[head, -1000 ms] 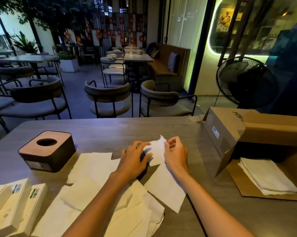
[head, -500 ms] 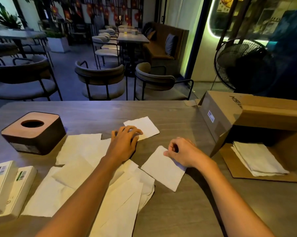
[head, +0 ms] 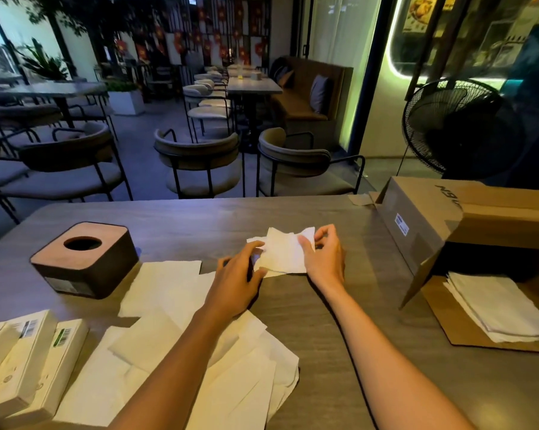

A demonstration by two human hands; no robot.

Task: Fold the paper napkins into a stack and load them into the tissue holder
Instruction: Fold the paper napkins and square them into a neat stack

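A small folded white napkin [head: 283,253] lies at mid-table, on top of another folded one whose edge shows at its left. My right hand [head: 325,259] pinches its upper right corner between thumb and fingers. My left hand [head: 239,276] holds its left edge with curled fingers, the fingertips partly hidden under the paper. The dark tissue holder [head: 85,262], with a wooden top and a round hole, stands to the left. Unfolded napkins [head: 168,290] are spread in front of it and run under my left forearm down to a loose pile [head: 246,377].
An open cardboard box [head: 429,221] lies on its side at the right, with a napkin stack [head: 500,308] on its flap. White packages [head: 23,355] sit at the near left. Chairs [head: 200,162] and a black fan [head: 460,128] stand beyond the table's far edge.
My right hand has lifted the second folded napkin from nearer me and brought it forward onto the first one, which my left hand kept in place.
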